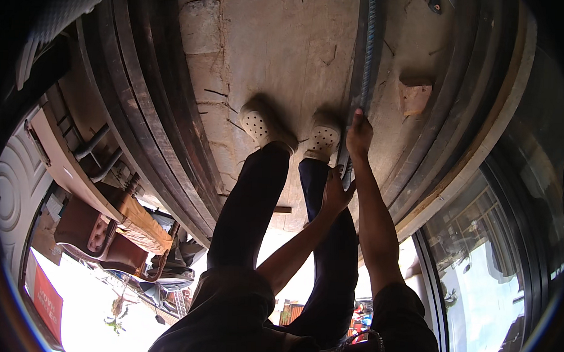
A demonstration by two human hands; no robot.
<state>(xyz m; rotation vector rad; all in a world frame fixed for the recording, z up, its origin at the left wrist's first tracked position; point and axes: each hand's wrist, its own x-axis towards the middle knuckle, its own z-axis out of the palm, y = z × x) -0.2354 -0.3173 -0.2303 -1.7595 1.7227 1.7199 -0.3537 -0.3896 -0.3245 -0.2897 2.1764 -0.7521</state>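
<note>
A long, narrow dark bar with a ribbed, blue-grey strip along it runs from the far edge toward me, just right of my feet. My right hand is closed at the bar's right side, its thumb lying along the top; its other fingers are mostly hidden. Closer to my body, my left hand is closed around the bar's near part, beside my right shin. The grip's underside cannot be seen.
My feet, in beige clogs, stand on a dusty concrete floor. Long dark beams lie at left, more beams at right. A wooden block sits by the right-hand beams. Glass panels stand farther right.
</note>
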